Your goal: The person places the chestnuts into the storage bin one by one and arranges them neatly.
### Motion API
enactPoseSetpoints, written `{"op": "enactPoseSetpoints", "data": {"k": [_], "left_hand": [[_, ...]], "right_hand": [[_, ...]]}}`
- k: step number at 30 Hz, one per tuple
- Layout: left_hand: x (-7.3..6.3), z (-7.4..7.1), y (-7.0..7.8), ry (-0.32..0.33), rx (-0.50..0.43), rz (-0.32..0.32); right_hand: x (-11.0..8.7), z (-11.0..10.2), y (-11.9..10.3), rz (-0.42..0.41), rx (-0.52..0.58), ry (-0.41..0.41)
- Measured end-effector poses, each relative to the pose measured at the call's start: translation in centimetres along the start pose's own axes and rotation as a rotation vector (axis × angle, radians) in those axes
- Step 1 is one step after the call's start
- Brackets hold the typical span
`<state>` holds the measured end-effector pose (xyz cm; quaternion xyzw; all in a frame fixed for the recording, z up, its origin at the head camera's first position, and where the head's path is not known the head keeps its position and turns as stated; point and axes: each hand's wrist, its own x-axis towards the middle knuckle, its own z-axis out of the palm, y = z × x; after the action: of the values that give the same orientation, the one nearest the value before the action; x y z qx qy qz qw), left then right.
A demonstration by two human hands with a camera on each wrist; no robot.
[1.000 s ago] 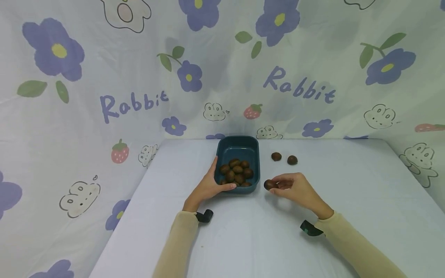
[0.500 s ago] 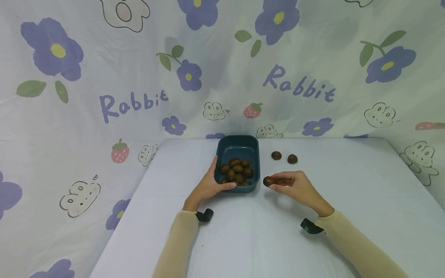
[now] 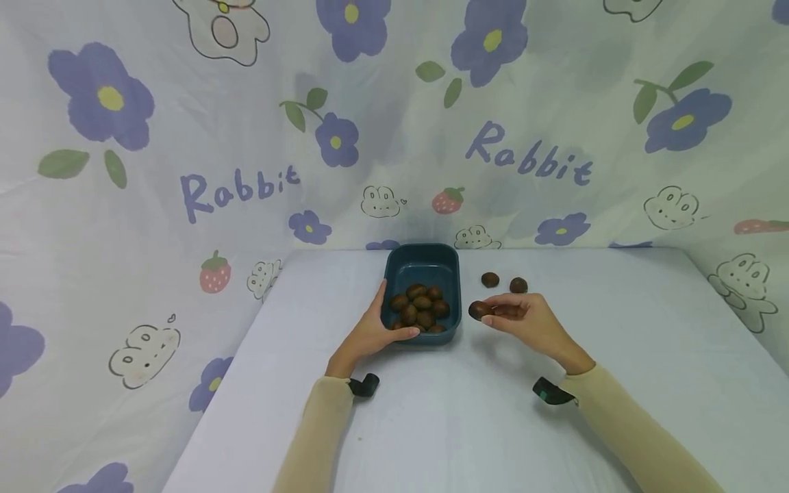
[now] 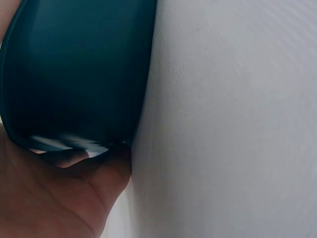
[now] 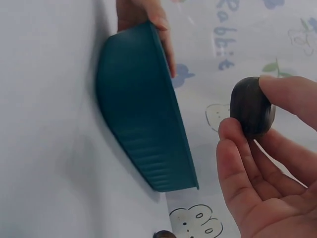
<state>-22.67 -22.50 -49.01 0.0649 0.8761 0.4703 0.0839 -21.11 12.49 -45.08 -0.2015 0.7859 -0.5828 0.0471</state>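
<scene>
A dark teal rectangular box (image 3: pixel 455 294) stands on the table, with several brown chestnuts (image 3: pixel 422 302) piled in its near half. My left hand (image 3: pixel 368 333) grips the box at its near left corner, thumb along the front rim. In the left wrist view, the fingers (image 4: pixel 111 173) of that hand lie against the teal wall. Right of the box, my right hand (image 3: pixel 529 324) pinches one chestnut (image 3: pixel 479 310) between thumb and fingers. The right wrist view shows this chestnut (image 5: pixel 251 106) held up off the table, apart from the box.
Two loose chestnuts lie on the white tabletop (image 3: pixel 431 424) behind my right hand: one chestnut (image 3: pixel 490 279) nearer the box, another chestnut (image 3: pixel 518 285) farther right. A printed cloth (image 3: pixel 394 137) hangs along the table's back edge.
My right hand has risen slightly and moved a little away from me with the chestnut. My left hand stays on the box. The head view has shifted slightly.
</scene>
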Motion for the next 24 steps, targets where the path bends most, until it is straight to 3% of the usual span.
{"op": "enactPoseSetpoints", "data": {"k": [13,24], "left_hand": [[-0.2,-0.1,0.0,-0.006,-0.002,0.018],[-0.3,-0.2,0.2,-0.012,0.000,0.014]], "right_hand": [[3.4,-0.3,-0.6,0.026,0.042,0.059],[6.4,-0.5,-0.6,0.019,-0.050,0.078]]}}
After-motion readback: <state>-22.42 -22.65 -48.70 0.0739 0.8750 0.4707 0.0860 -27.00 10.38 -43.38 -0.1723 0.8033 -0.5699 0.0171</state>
